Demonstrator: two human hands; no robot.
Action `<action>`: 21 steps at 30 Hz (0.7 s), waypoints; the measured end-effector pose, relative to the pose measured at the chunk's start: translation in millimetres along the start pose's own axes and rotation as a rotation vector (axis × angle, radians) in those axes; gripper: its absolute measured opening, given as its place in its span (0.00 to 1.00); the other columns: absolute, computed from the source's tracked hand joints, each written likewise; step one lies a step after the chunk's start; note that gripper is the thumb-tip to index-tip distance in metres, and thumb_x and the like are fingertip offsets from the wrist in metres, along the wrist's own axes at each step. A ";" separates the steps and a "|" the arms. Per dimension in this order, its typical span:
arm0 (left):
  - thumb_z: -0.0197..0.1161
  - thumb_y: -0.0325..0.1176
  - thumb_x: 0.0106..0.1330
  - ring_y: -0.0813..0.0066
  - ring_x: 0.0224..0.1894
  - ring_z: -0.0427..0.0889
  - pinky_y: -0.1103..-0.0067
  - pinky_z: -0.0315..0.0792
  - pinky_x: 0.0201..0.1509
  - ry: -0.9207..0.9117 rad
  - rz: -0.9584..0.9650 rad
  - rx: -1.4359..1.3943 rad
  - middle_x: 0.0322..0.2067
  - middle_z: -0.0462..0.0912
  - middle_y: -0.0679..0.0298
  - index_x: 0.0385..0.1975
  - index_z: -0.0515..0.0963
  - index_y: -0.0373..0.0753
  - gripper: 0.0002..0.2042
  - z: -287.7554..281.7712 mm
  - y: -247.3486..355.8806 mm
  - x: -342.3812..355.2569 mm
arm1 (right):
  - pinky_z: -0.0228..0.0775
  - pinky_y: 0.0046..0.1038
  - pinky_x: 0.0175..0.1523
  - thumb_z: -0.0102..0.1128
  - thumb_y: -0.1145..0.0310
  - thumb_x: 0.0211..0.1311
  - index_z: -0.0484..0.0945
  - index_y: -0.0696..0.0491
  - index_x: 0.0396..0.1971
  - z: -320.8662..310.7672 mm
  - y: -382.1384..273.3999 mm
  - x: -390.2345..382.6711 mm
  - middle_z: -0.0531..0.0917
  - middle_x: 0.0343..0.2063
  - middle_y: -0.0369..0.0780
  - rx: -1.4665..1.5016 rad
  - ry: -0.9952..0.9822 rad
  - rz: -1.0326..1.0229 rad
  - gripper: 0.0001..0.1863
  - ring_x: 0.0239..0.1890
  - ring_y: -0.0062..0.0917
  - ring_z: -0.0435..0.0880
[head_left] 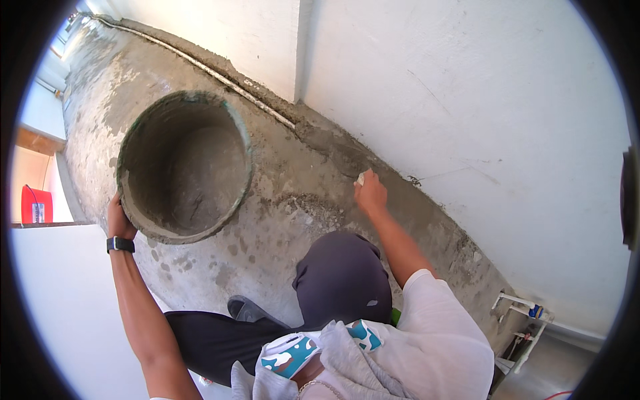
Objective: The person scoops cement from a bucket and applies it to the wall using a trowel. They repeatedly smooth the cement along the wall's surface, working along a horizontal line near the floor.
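Note:
A large round tub (193, 167), its inside coated with grey mortar, tilts so its mouth faces me. My left hand (120, 219), with a black watch on the wrist, is closed on the tub's near-left rim. Close to the foot of the white wall, my right hand (371, 192) is closed around the pale handle of what looks like a trowel (361, 179). The blade is hard to make out against the wet mortar (343, 152), which lies in a strip along the wall's base.
A white pipe (200, 65) runs along the wall's foot at the far left. White pipe fittings (527, 313) with a blue part stand at the lower right. A red bucket (37, 205) is at the far left. My bent knee (343, 277) is between my arms.

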State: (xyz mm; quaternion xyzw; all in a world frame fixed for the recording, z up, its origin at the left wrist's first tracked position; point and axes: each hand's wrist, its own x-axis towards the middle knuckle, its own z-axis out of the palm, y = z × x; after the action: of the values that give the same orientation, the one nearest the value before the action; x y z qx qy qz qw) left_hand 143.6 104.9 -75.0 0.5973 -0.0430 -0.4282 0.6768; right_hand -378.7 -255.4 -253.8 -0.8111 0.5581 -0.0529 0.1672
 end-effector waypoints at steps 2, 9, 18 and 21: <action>0.41 0.35 0.80 0.62 0.53 0.84 0.68 0.79 0.59 -0.001 0.005 -0.004 0.56 0.83 0.53 0.61 0.73 0.31 0.20 -19.2 -2.5 8.1 | 0.76 0.46 0.50 0.66 0.61 0.64 0.70 0.56 0.55 -3.7 -0.7 2.4 0.80 0.49 0.48 0.024 0.003 0.009 0.25 0.49 0.47 0.83; 0.43 0.34 0.78 0.61 0.48 0.87 0.68 0.81 0.54 0.060 -0.013 -0.035 0.51 0.86 0.53 0.56 0.77 0.31 0.19 -78.1 -16.8 25.2 | 0.76 0.47 0.49 0.66 0.62 0.63 0.71 0.55 0.51 -18.1 -4.8 0.3 0.80 0.48 0.49 -0.021 -0.066 0.062 0.21 0.48 0.48 0.83; 0.45 0.36 0.79 0.63 0.47 0.87 0.69 0.81 0.53 -0.094 0.032 0.028 0.50 0.86 0.53 0.57 0.77 0.30 0.19 -122.5 -2.1 87.5 | 0.77 0.47 0.48 0.68 0.63 0.62 0.71 0.55 0.52 3.2 -27.9 6.8 0.80 0.48 0.49 -0.098 -0.144 0.115 0.22 0.47 0.48 0.84; 0.46 0.38 0.79 0.61 0.50 0.86 0.67 0.81 0.55 -0.005 0.037 0.164 0.52 0.85 0.54 0.58 0.76 0.31 0.20 -137.8 1.3 109.1 | 0.78 0.47 0.48 0.67 0.64 0.63 0.72 0.54 0.49 7.6 -37.3 14.4 0.80 0.48 0.49 -0.099 -0.100 0.084 0.20 0.47 0.48 0.85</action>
State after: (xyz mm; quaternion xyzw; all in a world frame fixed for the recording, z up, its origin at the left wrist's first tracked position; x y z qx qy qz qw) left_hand 291.4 142.3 -162.3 0.6489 -0.0905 -0.4121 0.6331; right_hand -338.1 -255.0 -250.0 -0.7960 0.5843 0.0225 0.1566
